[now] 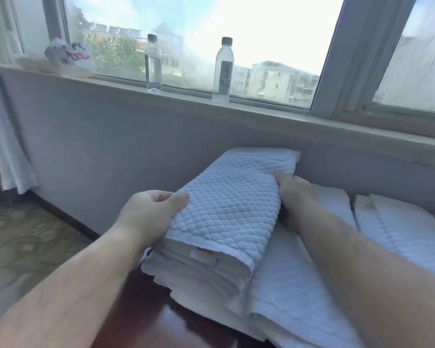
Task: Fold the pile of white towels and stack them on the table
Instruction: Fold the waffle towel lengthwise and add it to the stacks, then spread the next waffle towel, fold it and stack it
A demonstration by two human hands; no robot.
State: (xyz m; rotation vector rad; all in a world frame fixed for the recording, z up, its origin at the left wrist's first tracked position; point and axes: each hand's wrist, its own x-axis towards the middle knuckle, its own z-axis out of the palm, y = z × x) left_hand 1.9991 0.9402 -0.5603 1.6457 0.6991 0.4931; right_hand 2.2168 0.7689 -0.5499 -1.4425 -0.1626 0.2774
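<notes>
A thick bundle of folded white quilted towels is tilted above the dark red-brown table. My left hand grips its left side, thumb on top. My right hand holds its right side, fingers tucked under the edge. A small label with red print shows at the bundle's near end. Under it lies another white towel, spread on the table. Further right lie two more folded white towels side by side.
A grey wall and window sill rise just behind the table. Two clear water bottles and a crumpled plastic bag stand on the sill. Patterned floor and a curtain lie to the left.
</notes>
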